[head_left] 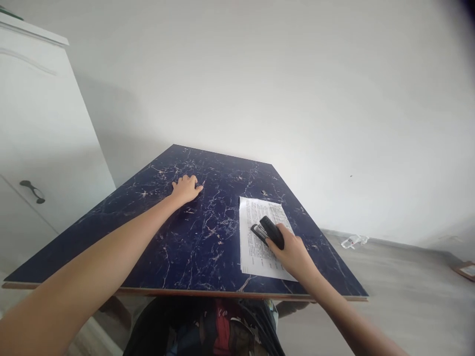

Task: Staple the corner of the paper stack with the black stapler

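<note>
A dark blue marble-patterned table (193, 247) stands in front of me against a white wall. A stack of printed white paper (256, 247) lies on its right side. My right hand (291, 252) rests on the paper and is closed around a black stapler (269, 231), which points toward the far left. My left hand (185, 189) lies on the bare tabletop at the far left of centre, fingers loosely curled and touching the surface, holding nothing.
A white cabinet (33, 143) with a dark handle (32, 191) stands at the left. Beyond the table's right edge is grey floor with a small clear plastic item (354, 241) by the wall. A tiny dark object (263, 193) lies on the table behind the paper.
</note>
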`<act>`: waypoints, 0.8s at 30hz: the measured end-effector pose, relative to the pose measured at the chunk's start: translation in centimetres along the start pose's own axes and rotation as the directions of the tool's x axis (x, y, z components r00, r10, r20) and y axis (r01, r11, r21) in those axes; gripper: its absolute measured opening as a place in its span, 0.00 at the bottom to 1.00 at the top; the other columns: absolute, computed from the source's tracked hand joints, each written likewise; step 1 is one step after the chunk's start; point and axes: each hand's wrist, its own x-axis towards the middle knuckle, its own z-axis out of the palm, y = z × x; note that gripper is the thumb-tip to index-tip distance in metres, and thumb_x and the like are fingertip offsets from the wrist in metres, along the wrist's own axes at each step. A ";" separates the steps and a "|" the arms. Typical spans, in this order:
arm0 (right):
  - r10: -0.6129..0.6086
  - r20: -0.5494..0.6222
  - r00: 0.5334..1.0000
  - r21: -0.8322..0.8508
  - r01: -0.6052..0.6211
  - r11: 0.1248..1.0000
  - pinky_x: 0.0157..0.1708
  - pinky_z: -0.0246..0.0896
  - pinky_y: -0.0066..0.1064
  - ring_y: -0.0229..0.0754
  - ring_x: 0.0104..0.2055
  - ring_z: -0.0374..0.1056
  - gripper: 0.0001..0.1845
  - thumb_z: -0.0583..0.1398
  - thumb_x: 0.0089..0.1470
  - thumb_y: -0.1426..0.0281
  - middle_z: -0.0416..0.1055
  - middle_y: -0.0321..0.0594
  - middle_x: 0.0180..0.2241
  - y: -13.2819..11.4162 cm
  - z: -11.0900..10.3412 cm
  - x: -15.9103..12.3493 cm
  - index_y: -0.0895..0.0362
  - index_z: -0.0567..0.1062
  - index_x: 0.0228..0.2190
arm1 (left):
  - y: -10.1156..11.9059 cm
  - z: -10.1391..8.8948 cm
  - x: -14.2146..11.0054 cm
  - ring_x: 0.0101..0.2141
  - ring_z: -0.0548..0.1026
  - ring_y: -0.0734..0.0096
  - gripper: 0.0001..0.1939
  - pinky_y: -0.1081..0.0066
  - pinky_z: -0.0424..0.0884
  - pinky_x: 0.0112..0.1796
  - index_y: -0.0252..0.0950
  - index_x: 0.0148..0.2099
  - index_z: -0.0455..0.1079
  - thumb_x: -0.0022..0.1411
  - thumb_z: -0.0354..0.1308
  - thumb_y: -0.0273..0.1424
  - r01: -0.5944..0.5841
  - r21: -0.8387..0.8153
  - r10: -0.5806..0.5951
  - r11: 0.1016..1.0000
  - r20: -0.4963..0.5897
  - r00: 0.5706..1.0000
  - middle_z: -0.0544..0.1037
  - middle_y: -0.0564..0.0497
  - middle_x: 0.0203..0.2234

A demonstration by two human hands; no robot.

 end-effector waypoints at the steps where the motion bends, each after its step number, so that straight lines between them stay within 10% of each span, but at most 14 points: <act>1: 0.012 0.026 1.000 0.021 -0.012 1.000 0.26 0.63 0.37 0.52 0.33 0.74 0.19 0.56 0.61 0.54 0.77 0.47 0.37 0.5 -0.4 0.1 0.52 0.67 0.48 | 0.0 0.0 -0.1 0.55 0.68 0.35 0.22 0.36 0.62 0.52 0.39 0.53 0.68 0.66 0.51 0.48 -0.001 0.002 0.001 1.000 -0.003 1.000 0.70 0.31 0.53; 5: -0.017 0.200 0.980 0.154 -0.014 0.988 0.38 0.72 0.43 0.57 0.48 0.75 0.31 0.56 0.60 0.45 0.74 0.50 0.53 2.6 -3.0 3.3 0.49 0.69 0.57 | 0.0 -0.1 0.0 0.55 0.68 0.36 0.23 0.37 0.62 0.53 0.40 0.52 0.69 0.66 0.50 0.50 0.010 -0.011 -0.010 1.000 -0.012 1.000 0.71 0.32 0.53; 9: 0.038 0.059 0.998 0.066 -0.042 0.997 0.61 0.58 0.49 0.60 0.66 0.59 0.41 0.43 0.64 0.42 0.61 0.54 0.65 4.9 -4.1 10.4 0.57 0.68 0.62 | -0.6 -0.6 0.5 0.53 0.71 0.39 0.21 0.39 0.64 0.52 0.40 0.50 0.70 0.68 0.46 0.49 0.041 -0.056 -0.043 0.998 -0.036 0.998 0.72 0.33 0.51; 13: -0.094 0.050 0.994 -0.217 0.102 0.971 0.70 0.34 0.51 0.61 0.74 0.31 0.56 0.46 0.59 0.36 0.38 0.58 0.72 5.1 -0.4 17.1 0.69 0.51 0.69 | -2.0 -1.2 1.2 0.52 0.72 0.44 0.19 0.44 0.65 0.52 0.39 0.46 0.71 0.70 0.46 0.45 0.090 -0.092 -0.099 0.992 -0.090 0.991 0.73 0.36 0.49; 24: -0.021 0.087 0.996 -0.252 0.043 0.967 0.69 0.26 0.52 0.62 0.74 0.30 0.55 0.41 0.62 0.39 0.34 0.65 0.72 -3.7 7.6 21.7 0.75 0.46 0.69 | -4.7 -1.7 2.6 0.50 0.73 0.52 0.14 0.60 0.68 0.51 0.35 0.40 0.73 0.70 0.48 0.36 0.073 -0.201 -0.123 0.977 -0.246 0.961 0.79 0.39 0.40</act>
